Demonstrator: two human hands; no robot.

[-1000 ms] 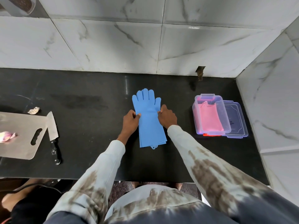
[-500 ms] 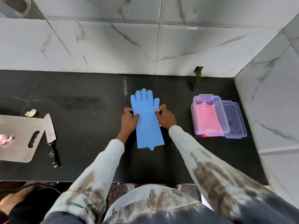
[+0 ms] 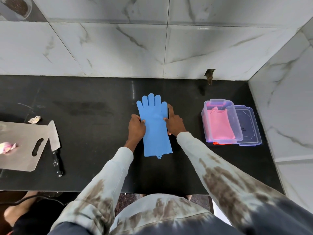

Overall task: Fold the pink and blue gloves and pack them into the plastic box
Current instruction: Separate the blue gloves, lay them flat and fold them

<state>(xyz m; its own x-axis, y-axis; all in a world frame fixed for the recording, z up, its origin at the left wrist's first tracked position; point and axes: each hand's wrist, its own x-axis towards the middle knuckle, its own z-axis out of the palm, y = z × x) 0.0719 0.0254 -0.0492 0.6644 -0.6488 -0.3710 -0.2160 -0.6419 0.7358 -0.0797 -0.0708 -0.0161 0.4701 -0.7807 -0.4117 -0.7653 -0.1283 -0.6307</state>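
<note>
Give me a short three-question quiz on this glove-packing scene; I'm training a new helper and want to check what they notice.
1. True or false: the pink gloves already lie inside the plastic box.
2. Which things touch the blue gloves at their two side edges?
A. the knife and the cutting board
B. the left hand and the right hand
C. the box lid only
3. Fill in: the blue gloves' fingers point toward the ____.

Key: 1 true; 2 B; 3 tiled wall.
</note>
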